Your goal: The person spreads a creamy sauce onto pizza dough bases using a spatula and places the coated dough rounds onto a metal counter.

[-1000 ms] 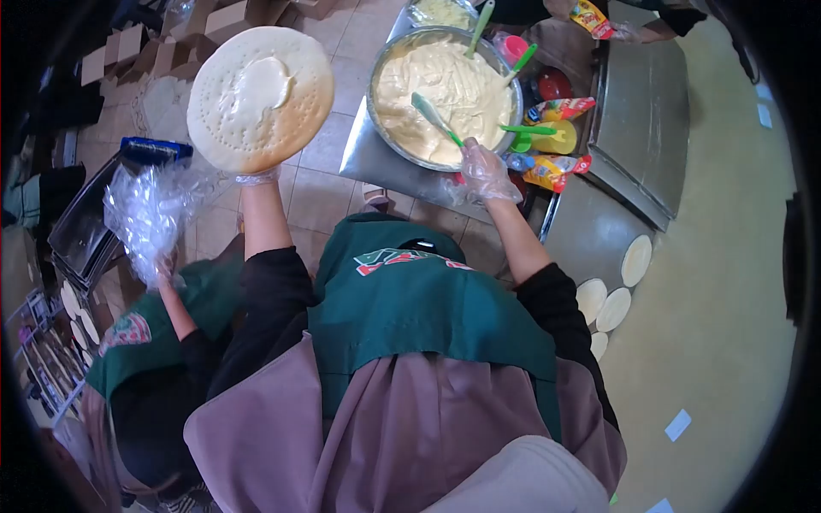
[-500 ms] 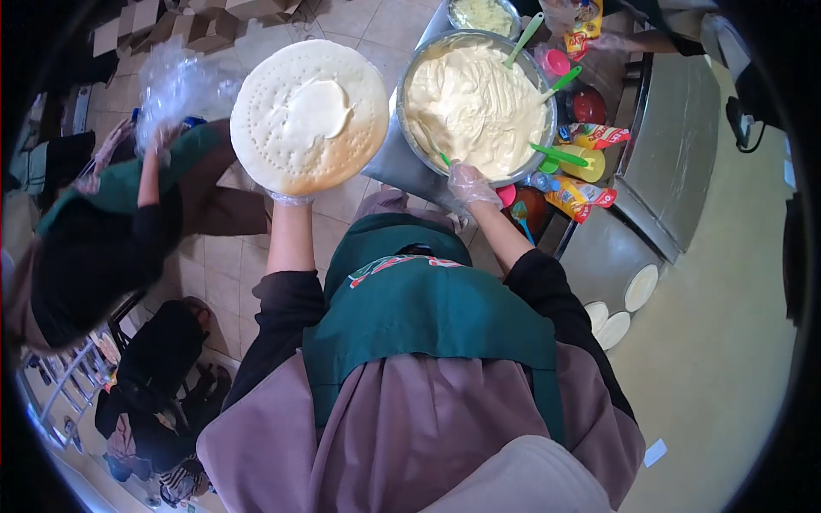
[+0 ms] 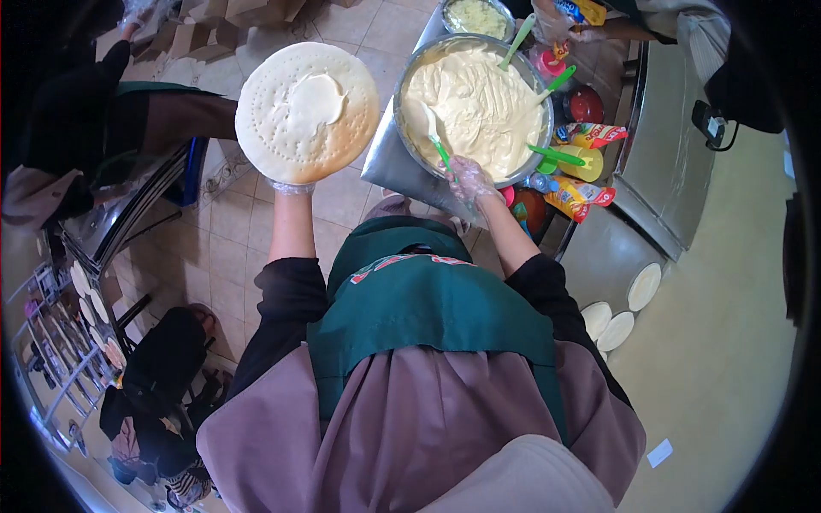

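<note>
My left hand (image 3: 292, 186), in a clear plastic glove, holds up a round pizza base (image 3: 282, 141) from below. Its fingers are hidden under the base. The base is dotted with small holes and carries a smear of pale cream (image 3: 318, 98) near its middle. My right hand (image 3: 469, 178), gloved too, is closed around the green handle of a spatula (image 3: 434, 134) at the near left rim of a large metal bowl (image 3: 399, 128). The spatula's pale head lies against the thick cream (image 3: 479, 98) in that bowl.
Other green-handled spatulas (image 3: 556, 154) lean on the bowl. Behind it stands a smaller bowl of shredded cheese-like food (image 3: 479, 15). Sauce pouches (image 3: 581, 195) and a yellow cup (image 3: 586, 164) sit at right. Pizza bases (image 3: 644, 286) lie farther right. Co-workers (image 3: 81, 128) stand left and upper right.
My right hand has shifted the spatula so its head now shows on the cream. The pizza base has moved slightly left. The co-worker at left has moved away toward the upper left with the plastic.
</note>
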`<state>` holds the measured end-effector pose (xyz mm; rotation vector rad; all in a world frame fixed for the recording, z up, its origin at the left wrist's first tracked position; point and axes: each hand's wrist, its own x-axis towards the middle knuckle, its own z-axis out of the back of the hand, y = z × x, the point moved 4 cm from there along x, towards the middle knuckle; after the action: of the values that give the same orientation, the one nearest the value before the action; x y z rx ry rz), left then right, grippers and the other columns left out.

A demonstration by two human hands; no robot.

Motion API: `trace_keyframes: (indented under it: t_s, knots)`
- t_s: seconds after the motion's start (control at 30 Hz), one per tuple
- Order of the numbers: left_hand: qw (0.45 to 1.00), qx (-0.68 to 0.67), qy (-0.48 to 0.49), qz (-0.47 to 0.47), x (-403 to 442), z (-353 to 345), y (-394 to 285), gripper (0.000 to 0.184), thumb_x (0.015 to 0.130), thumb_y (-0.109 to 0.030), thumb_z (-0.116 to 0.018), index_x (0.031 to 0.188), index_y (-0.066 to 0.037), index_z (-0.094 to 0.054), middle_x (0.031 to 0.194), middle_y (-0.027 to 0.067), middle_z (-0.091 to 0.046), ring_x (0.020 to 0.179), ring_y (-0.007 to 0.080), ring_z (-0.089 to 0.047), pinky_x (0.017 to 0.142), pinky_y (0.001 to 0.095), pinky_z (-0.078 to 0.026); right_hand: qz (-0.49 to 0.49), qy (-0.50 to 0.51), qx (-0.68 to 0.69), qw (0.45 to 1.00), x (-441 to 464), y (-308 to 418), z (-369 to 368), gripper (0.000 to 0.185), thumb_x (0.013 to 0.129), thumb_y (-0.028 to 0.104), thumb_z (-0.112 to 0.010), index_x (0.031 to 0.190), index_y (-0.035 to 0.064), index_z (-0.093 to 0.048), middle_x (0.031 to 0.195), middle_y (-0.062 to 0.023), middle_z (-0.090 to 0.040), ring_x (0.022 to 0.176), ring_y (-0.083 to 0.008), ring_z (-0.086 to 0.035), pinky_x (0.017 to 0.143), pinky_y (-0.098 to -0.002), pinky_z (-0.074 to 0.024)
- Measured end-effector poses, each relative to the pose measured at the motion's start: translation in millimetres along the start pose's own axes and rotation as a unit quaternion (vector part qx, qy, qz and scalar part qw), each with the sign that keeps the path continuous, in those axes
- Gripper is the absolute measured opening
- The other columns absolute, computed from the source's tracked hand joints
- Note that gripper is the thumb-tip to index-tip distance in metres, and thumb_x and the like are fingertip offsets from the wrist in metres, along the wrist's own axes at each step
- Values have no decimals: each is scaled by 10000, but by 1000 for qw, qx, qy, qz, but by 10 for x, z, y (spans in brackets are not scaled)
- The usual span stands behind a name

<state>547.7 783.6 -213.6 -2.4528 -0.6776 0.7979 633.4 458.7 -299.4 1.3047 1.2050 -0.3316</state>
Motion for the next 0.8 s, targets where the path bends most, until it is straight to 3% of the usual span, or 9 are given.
trace_keyframes:
  t_s: [0.3,0.5,0.6,0.67,0.7,0.77,0.8]
  knots:
    - [996,-12,71,44,-78,-401,-38,527,962,-439,-375,1359,-97,-427,1352,106,-489,1213,300,-486,987,482,-438,137,41,100,985,-835,236,-88,272,968,340,-502,1062,89,-547,659,36,-448,429,-52,-368,358,-194,-303]
    - [987,-25,115,113,-108,-793,720,517,965,-431,-368,1356,-98,-431,1351,103,-490,1208,298,-489,987,479,-438,191,-45,14,980,-1442,521,130,257,985,294,-471,1071,74,-573,646,35,-456,422,-34,-356,359,-187,-293]
    - [977,-32,144,154,-187,-982,991,512,967,-428,-364,1354,-99,-433,1351,101,-491,1206,297,-491,986,478,-438,227,-107,-12,968,-1506,529,167,235,976,254,-486,1053,55,-584,648,12,-474,436,-69,-407,383,-223,-347]
    - [969,-35,165,178,-243,-1143,1163,509,968,-425,-362,1352,-99,-435,1350,100,-491,1205,296,-492,986,477,-438,451,-260,-234,821,-1587,637,138,179,944,156,-500,1037,32,-590,661,-59,-543,465,-176,-526,433,-317,-437]
    - [965,-36,176,190,-277,-1212,1241,508,968,-424,-360,1352,-100,-435,1350,100,-492,1204,296,-492,986,477,-438,453,-267,-234,818,-1633,656,61,179,944,156,-500,1037,32,-590,661,-59,-543,465,-176,-526,433,-317,-437]
    - [957,-38,197,212,-276,-1357,1351,505,969,-421,-358,1350,-100,-437,1350,99,-492,1203,295,-493,986,476,-438,495,-434,-446,606,-1879,697,-161,173,903,82,-506,1034,8,-591,712,-143,-597,571,-295,-623,502,-409,-493]
    - [955,-38,204,214,-266,-1408,1424,505,969,-421,-358,1350,-100,-437,1350,99,-492,1203,295,-493,986,476,-438,447,-424,-440,653,-1845,614,-182,200,871,47,-507,1046,-8,-585,765,-183,-609,644,-346,-636,519,-435,-503]
